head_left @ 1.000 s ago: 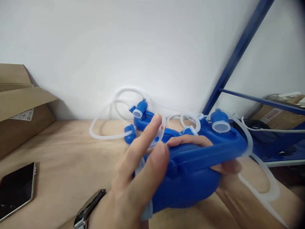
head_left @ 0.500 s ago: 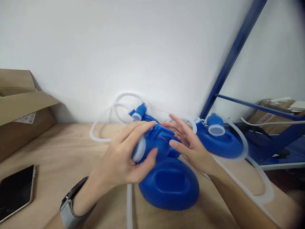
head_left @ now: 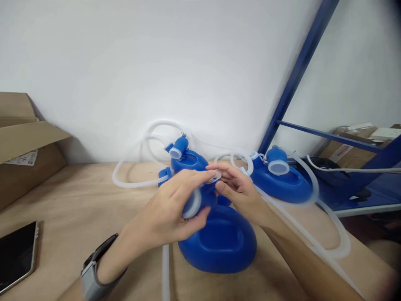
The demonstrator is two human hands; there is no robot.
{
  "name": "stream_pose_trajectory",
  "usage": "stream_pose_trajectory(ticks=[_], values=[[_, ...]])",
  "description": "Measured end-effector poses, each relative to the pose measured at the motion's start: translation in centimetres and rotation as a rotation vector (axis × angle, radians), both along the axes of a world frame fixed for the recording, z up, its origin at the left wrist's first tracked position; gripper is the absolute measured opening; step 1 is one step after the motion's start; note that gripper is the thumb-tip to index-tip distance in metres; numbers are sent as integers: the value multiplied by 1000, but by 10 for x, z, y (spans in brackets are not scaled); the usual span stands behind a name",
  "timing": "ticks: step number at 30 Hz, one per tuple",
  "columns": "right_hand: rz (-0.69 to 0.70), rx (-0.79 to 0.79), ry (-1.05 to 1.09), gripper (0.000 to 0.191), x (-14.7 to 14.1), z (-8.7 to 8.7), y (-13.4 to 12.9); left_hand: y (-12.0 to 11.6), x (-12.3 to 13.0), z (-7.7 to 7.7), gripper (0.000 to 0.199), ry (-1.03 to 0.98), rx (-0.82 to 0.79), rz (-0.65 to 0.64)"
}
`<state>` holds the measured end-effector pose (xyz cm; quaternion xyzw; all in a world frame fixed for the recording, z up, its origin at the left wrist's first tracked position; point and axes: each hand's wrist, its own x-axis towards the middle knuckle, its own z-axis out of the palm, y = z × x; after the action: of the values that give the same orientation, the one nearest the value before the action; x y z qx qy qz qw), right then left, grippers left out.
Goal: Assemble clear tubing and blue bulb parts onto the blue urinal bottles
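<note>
My left hand (head_left: 169, 205) is wrapped round a blue cup-shaped urinal head (head_left: 209, 200) with a translucent white rim (head_left: 192, 205). Its thumb presses from below and its fingers reach over the top. My right hand (head_left: 242, 190) is closed at the far end of the head, thumb and fingers round a small translucent loop (head_left: 215, 177). The right fingertips are partly hidden. Directly beneath both hands a blue plastic urinal bottle (head_left: 219, 255) lies on the wooden table, its recessed handle towards me. Whether head and bottle are joined is hidden.
Behind stands another blue bottle (head_left: 196, 158) with a white hose (head_left: 120, 182). A third bottle (head_left: 291, 184) lies right, its hose (head_left: 343, 242) looping forward. A phone (head_left: 17, 255) and cardboard box (head_left: 34, 167) are left; a blue metal frame (head_left: 294, 71) rises right.
My right hand has closed in from spread fingers onto the head's far end, where a translucent loop now shows. The left hand still holds the head. The view has shifted slightly.
</note>
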<state>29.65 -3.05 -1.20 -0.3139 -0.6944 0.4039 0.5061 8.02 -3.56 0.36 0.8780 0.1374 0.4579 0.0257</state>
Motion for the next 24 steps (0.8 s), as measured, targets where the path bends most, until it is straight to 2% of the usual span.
stream_pose_trajectory(ticks=[4, 10, 17, 20, 24], values=[[66, -79, 67, 49, 0, 2, -4, 0, 0, 2, 65, -10, 24, -29], [49, -123, 32, 25, -3, 8, -6, 0, 0, 1, 65, 6, 49, -11], [81, -108, 60, 27, -4, 6, -5, -1, -3, 5, 57, 3, 74, -4], [86, -89, 67, 27, -6, 5, -5, -1, -3, 7, 47, 27, 150, 40], [56, -55, 54, 28, -8, 3, -5, 0, -3, 6, 28, 54, 373, 129]])
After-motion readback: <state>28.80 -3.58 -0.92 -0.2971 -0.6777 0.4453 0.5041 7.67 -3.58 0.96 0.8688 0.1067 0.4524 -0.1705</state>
